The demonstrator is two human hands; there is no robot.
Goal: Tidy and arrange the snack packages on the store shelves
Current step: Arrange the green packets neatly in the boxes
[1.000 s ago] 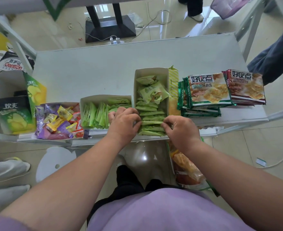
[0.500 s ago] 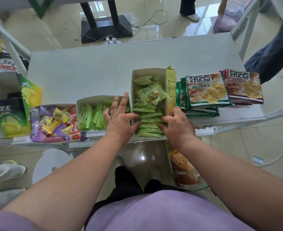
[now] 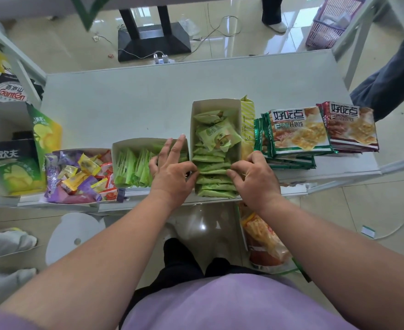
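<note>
Your left hand (image 3: 172,171) lies flat with straight fingers spread over the near right corner of the shorter open carton (image 3: 127,145), whose thin white card walls hold glossy green sachets (image 3: 132,169) standing on edge; its thumb reaches across to the left end of the flat green packets (image 3: 214,173) stacked like shingles in the taller carton (image 3: 215,103). Your right hand (image 3: 255,177) has its fingers curled, pinching the right ends of those same packets near the carton's front. Behind the stack, two puffier, crinkled green packets (image 3: 217,136) lie loose and tilted. The taller carton touches the shorter one on its left, and a yellow striped box side (image 3: 247,120) stands against its right wall. Just right of that, foil cracker packs (image 3: 296,129) sit in a flat pile, with a red-edged pile (image 3: 351,127) beside them reaching the shelf's right edge. To the far left, an open tray of mixed shiny wrapped candies (image 3: 77,175) overhangs the front lip. The smooth pale shelf (image 3: 148,103) is bare behind the cartons, back to its rear edge.
</note>
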